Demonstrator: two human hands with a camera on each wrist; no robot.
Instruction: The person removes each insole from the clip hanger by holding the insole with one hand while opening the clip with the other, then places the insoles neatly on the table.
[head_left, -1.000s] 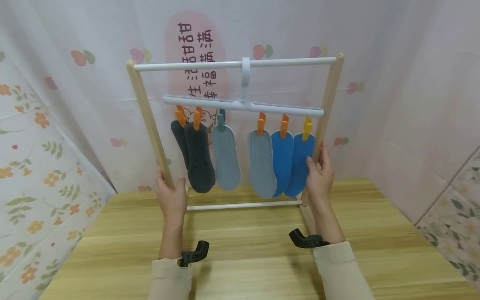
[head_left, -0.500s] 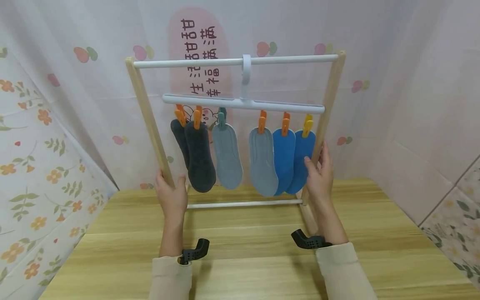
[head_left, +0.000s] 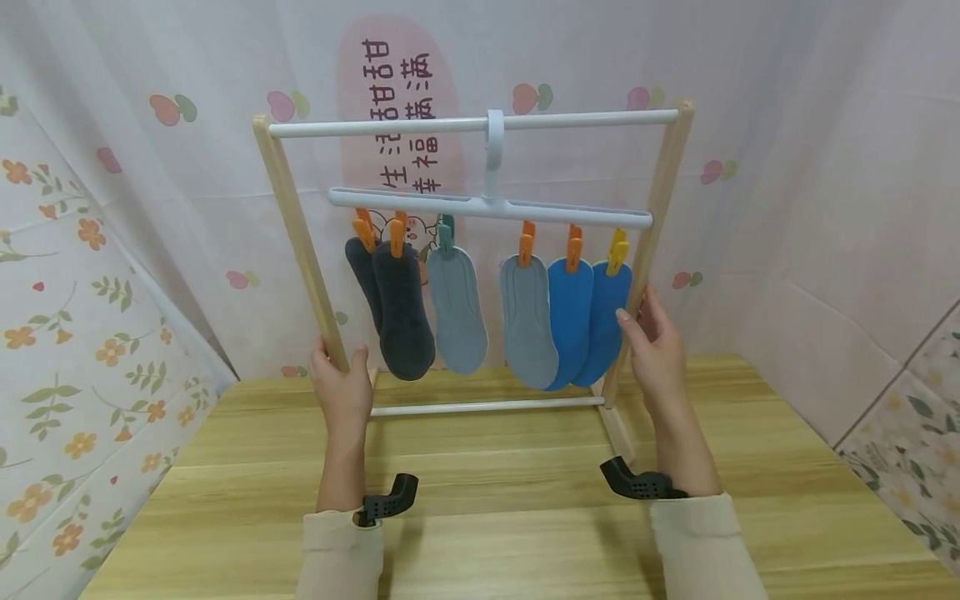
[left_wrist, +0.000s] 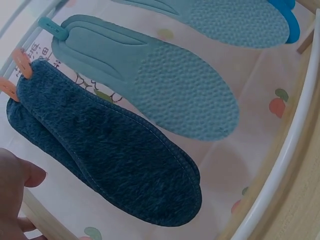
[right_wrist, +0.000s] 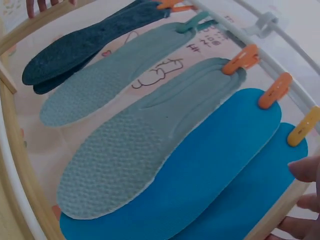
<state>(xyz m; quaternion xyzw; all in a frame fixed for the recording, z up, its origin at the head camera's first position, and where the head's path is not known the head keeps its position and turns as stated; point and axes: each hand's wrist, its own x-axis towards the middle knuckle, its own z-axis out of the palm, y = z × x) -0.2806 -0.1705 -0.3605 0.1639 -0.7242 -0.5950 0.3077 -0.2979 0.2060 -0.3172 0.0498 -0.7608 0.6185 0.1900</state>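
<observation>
A small rack of wooden posts and white rods, the drying rack point(head_left: 300, 242), stands on the table. My left hand point(head_left: 342, 387) holds its left post low down, thumb in front. At the right post, my right hand point(head_left: 660, 354) has its fingers behind the wood and its thumb over the edge of a blue insole point(head_left: 611, 321). A white hanger point(head_left: 420, 202) hangs from the top rod, sloping down to the right. Clothespins point(head_left: 527, 242) hold a pair of dark fuzzy insoles point(left_wrist: 110, 150), two grey textured insoles point(right_wrist: 115, 145) and two blue insoles from it.
The wood-grain table point(head_left: 480, 517) extends in front of the rack and to both sides. A white lower rod point(head_left: 487, 407) joins the rack's posts near the tabletop. Behind hangs a printed curtain point(head_left: 742, 250), with a flowered cloth point(head_left: 90, 375) at the left.
My right hand and forearm have shifted a little to the right, uncovering more of the rack's right foot. The left hand stays at its post, and the insoles hang nearly as before.
</observation>
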